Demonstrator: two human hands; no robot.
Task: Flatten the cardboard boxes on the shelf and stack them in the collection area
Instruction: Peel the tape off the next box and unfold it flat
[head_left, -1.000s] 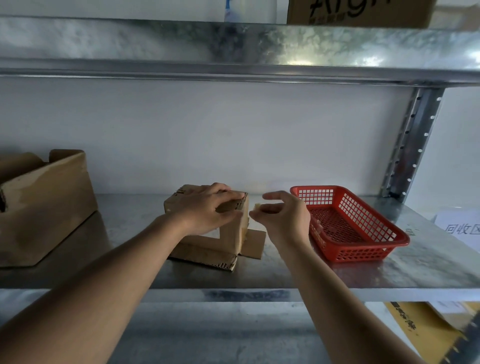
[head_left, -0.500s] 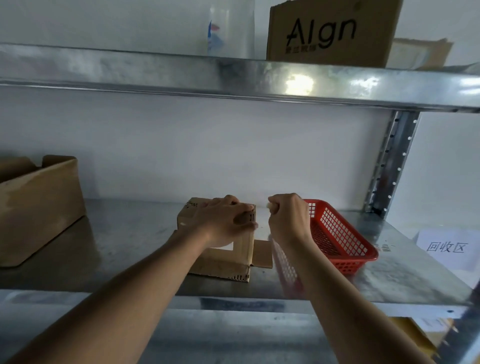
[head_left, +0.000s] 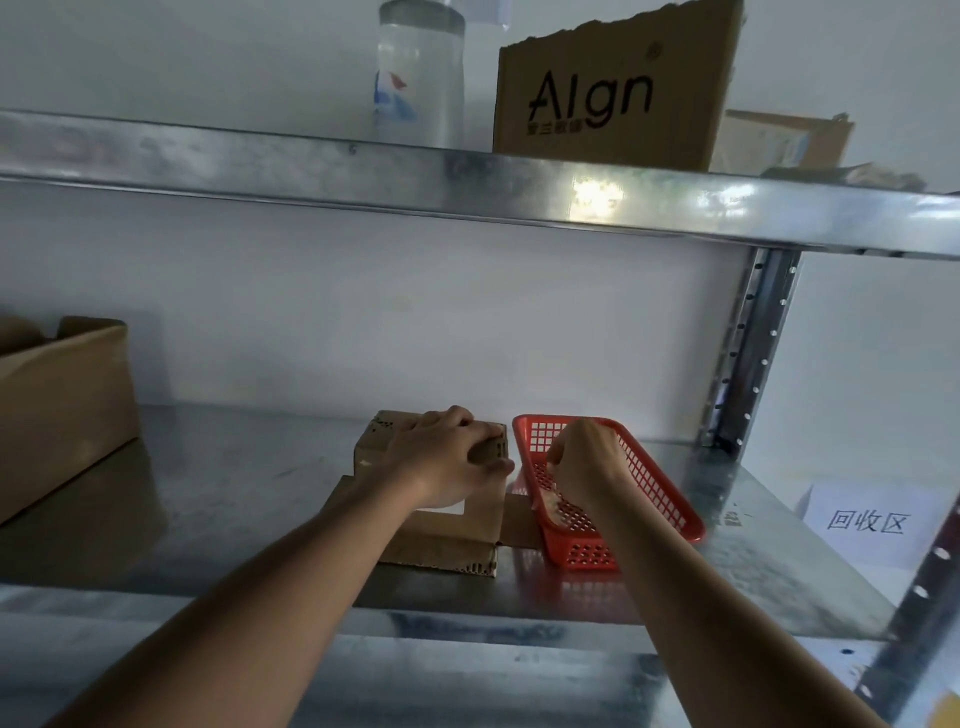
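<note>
- The small box (head_left: 415, 499) sits mid-shelf, still standing; the left hand (head_left: 447, 457) grips its top corner, probably to steady it
- The right hand (head_left: 582, 467) hangs over the red basket (head_left: 660, 499), fingers curled; whether it pinches anything I cannot tell
- The basket touches the box's flap, crowding the fold; a larger box (head_left: 62, 405) waits far left

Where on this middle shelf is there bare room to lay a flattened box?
Bare metal lies between the large box at left and the small box, and right of the red basket toward the upright post. The middle is crowded: small box, basket and both hands.
</note>
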